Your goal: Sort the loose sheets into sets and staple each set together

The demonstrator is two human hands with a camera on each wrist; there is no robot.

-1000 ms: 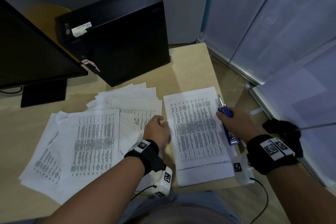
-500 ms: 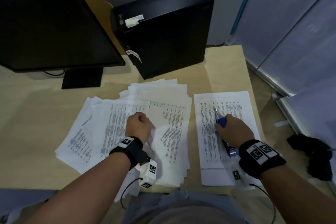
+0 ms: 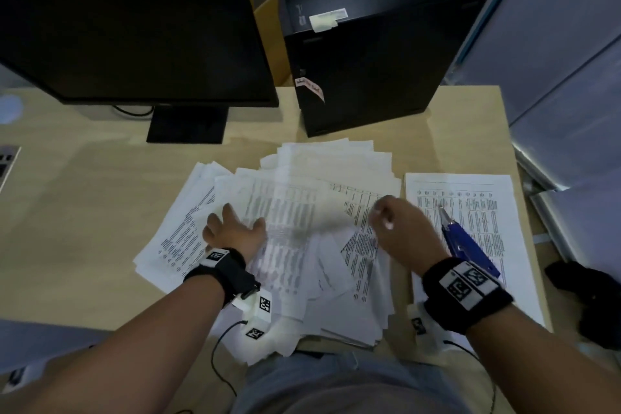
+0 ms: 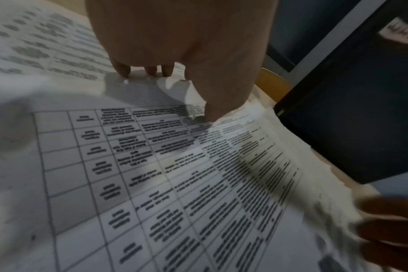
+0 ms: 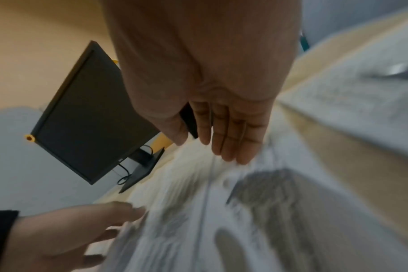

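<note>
A loose pile of printed sheets (image 3: 295,212) is fanned out across the middle of the desk. My left hand (image 3: 235,222) rests on the pile's left part with fingers spread; in the left wrist view its fingertips (image 4: 124,70) and thumb press a table-printed sheet (image 4: 175,184). Over the pile's right part is my right hand (image 3: 393,212), and the right wrist view shows its fingers (image 5: 228,139) straight and holding nothing. A separate set of sheets (image 3: 484,212) lies at the right, with a blue stapler (image 3: 470,245) lying on it, untouched.
A black monitor (image 3: 134,20) and a black computer tower (image 3: 379,54) stand behind the papers. Bare desk (image 3: 84,212) lies to the left, with a keyboard corner (image 3: 6,161) at the edge. The desk's right edge is just beyond the separate set; a black object (image 3: 591,296) lies on the floor.
My right hand has let go of the stapler and moved left onto the loose pile. The left hand has gone from a fist to spread fingers on the pile. The view has swung left.
</note>
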